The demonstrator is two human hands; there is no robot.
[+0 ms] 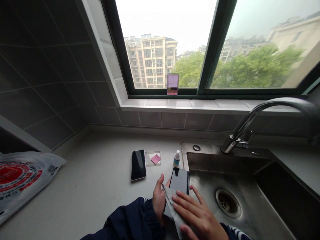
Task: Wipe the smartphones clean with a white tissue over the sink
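Note:
A dark smartphone (180, 179) rests in my left hand (159, 197), whose thumb stands up along its left side. Over the lower part of its screen lies a grey cloth (172, 196) with a zigzag-cut edge. My right hand (197, 211) presses that cloth against the glass with fingers stretched out. Just beyond the phone's top end a small white-capped bottle (176, 158) stands upright by the sink edge. To the left, a second phone (138, 164) lies face up on the counter, beside a clear phone case (149, 160) with a pink paper piece (155, 159) on it.
A stainless steel sink (184, 151) with a drain (228, 202) is at the right, under a chrome faucet (241, 128). A white plastic bag (27, 180) with red print sits at the far left of the counter (100, 186). Behind is a window sill (155, 103).

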